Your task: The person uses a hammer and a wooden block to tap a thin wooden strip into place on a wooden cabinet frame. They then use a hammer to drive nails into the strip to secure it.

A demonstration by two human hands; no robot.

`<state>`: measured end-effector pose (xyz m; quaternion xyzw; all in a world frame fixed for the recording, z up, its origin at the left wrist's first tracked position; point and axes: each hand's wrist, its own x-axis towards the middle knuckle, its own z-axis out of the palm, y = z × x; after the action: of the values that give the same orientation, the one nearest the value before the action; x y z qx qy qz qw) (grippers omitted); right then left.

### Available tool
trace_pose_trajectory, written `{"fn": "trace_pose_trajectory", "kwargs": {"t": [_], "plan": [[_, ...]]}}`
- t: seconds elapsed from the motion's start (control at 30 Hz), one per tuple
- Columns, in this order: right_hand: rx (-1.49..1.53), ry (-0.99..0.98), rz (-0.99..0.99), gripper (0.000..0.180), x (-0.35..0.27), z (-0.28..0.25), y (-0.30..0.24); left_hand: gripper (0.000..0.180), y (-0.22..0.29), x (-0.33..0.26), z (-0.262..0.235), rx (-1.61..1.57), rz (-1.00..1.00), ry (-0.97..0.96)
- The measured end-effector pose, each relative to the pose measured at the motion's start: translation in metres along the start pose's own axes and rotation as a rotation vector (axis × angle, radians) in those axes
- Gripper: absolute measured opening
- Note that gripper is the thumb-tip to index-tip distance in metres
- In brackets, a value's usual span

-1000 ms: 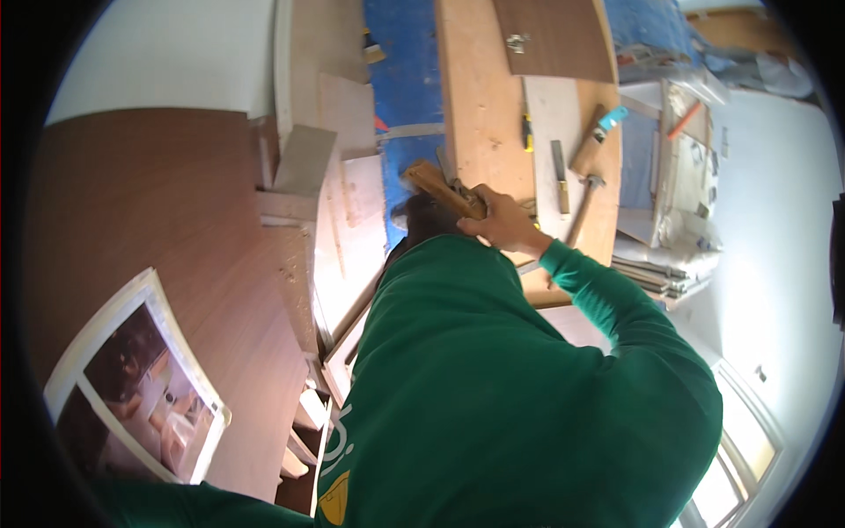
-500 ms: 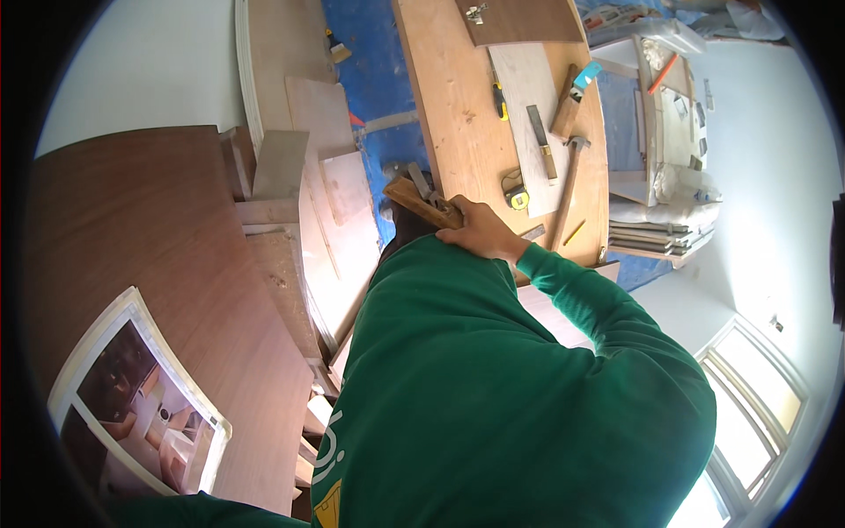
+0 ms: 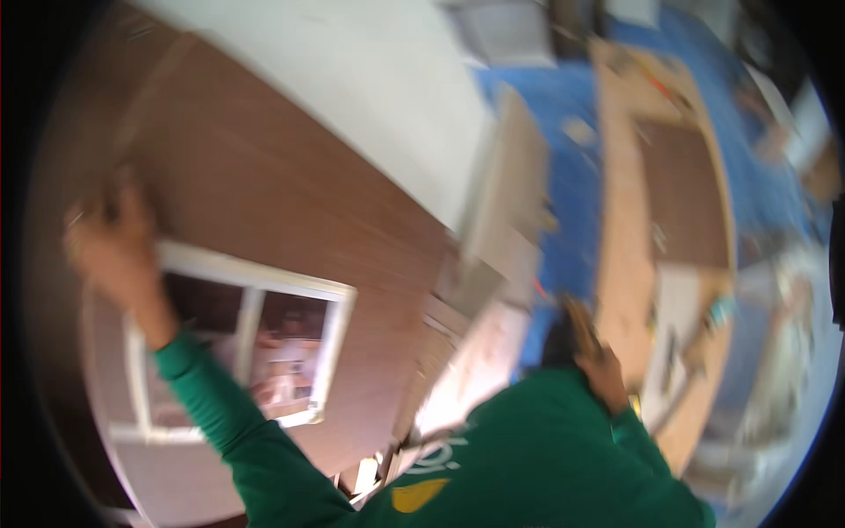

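Note:
My left hand (image 3: 119, 251) reaches out at the far left, over a large brown wooden panel (image 3: 290, 211), just above the corner of a white-framed, two-part pane (image 3: 251, 330). Motion smears its fingers, and whether they touch the panel or hold something does not show. Low at the right, my right hand (image 3: 606, 377) is closed around a wooden hand plane (image 3: 582, 327). The plane is beside the left edge of a long, light wooden workbench (image 3: 620, 220).
On the workbench lie a brown board (image 3: 687, 189), a pale strip of board (image 3: 676, 308) and several blurred tools. Blue sheeting (image 3: 572, 185) covers the floor beside it. Pale boards (image 3: 506, 189) stand between the brown panel and the bench.
The view has swung left, bringing the brown panel to the middle. My left arm, earlier only a sleeve at the lower edge, is now stretched out. My right hand still holds the plane.

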<state>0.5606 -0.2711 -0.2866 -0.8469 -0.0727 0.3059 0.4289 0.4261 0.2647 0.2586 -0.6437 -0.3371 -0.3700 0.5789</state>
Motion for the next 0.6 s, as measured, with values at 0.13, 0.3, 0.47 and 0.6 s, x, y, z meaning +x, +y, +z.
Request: {"fn": "trace_pose_trajectory", "kwargs": {"t": [0.13,0.3,0.47,0.6], "plan": [[0.090,-0.030,-0.163,0.062,0.069,0.014,-0.056,0.031,0.025,0.021,-0.027,-0.283,-0.096,0.085],[-0.034,-0.302,-0.383,0.058,0.186,0.018,-0.122,0.024,0.034,0.019,-0.040,-0.221,-0.216,0.045],[-0.145,-0.612,-0.442,0.060,0.317,0.014,-0.185,0.019,0.063,0.028,-0.044,-0.126,-0.332,-0.011],[-0.107,-0.851,-0.554,0.061,0.404,-0.024,-0.260,0.015,0.087,0.044,-0.045,0.011,-0.392,-0.047]]}}
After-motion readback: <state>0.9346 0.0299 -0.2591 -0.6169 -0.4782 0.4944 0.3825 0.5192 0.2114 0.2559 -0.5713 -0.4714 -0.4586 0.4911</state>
